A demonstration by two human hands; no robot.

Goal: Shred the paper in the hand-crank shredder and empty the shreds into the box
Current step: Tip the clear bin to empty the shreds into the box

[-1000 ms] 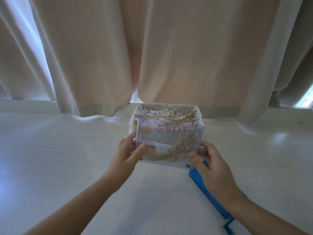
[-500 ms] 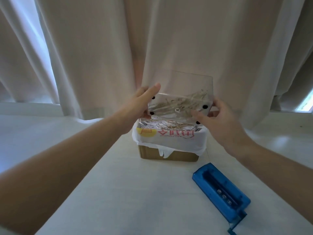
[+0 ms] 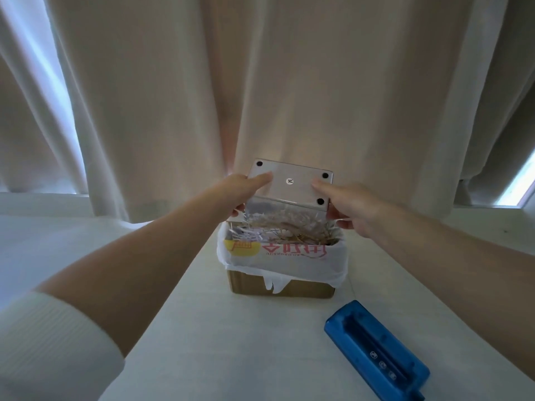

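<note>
The clear shredder bin (image 3: 289, 186) is turned upside down over the cardboard box (image 3: 278, 289), its base with black feet facing me. My left hand (image 3: 234, 195) grips its left side, index finger lying on the base. My right hand (image 3: 351, 208) grips the right side the same way. White and tan paper shreds (image 3: 285, 224) hang from the bin's mouth into the box, which is lined with a white plastic bag (image 3: 289, 256) printed in red and yellow. The blue shredder top (image 3: 376, 350) lies on the table at the near right, apart from the bin.
The box stands on a white table (image 3: 202, 342) near its far edge. Beige curtains (image 3: 260, 96) hang close behind the box. Part of the blue shredder's crank shows at the bottom edge of the frame.
Both hands lifted the bin off the table, carried it above the box and flipped it from tilted to fully upside down. The shreds have dropped toward the box.
</note>
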